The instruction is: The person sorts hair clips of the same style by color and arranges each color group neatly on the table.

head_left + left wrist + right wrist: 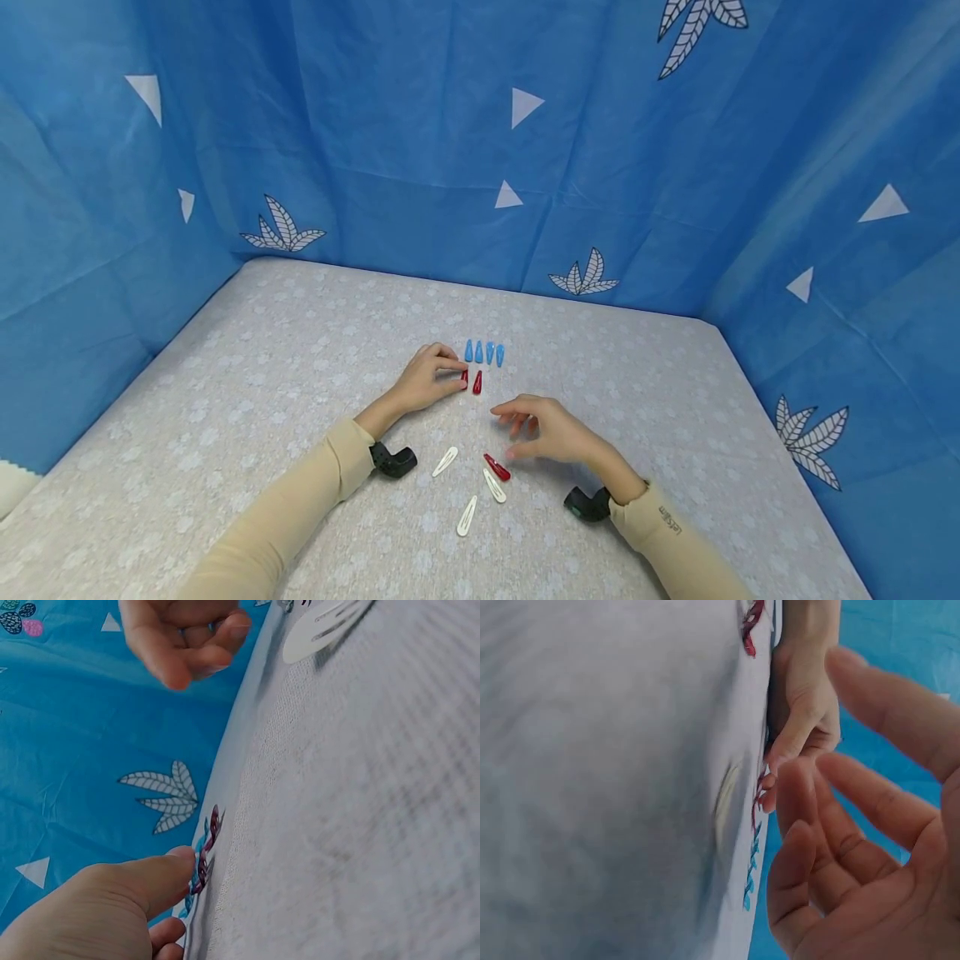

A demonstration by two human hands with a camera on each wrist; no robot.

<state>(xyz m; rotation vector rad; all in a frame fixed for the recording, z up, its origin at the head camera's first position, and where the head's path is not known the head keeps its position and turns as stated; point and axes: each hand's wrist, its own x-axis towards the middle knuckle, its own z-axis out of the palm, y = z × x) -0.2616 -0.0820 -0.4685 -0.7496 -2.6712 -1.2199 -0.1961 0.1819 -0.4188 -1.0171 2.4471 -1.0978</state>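
Observation:
My left hand [429,379] pinches a red hair clip [464,380] low over the table, thumb and forefinger at its two ends. Just right of it lies another red hair clip [477,383]. Beyond these, several blue hair clips [490,352] form a neat row. Hovering to the right, my right hand [549,429] holds nothing, its fingers spread and loosely bent. The nearest piece to its thumb is a third red hair clip [497,467]. In the right wrist view the left hand [806,712] shows behind the right fingers [855,847].
Three white hair clips lie nearer to me: one at the left [445,462], one beside the loose red clip [494,486], and one closest [467,516]. A pale flowered cloth covers the table [300,333]. Blue curtains [420,167] enclose the back and sides.

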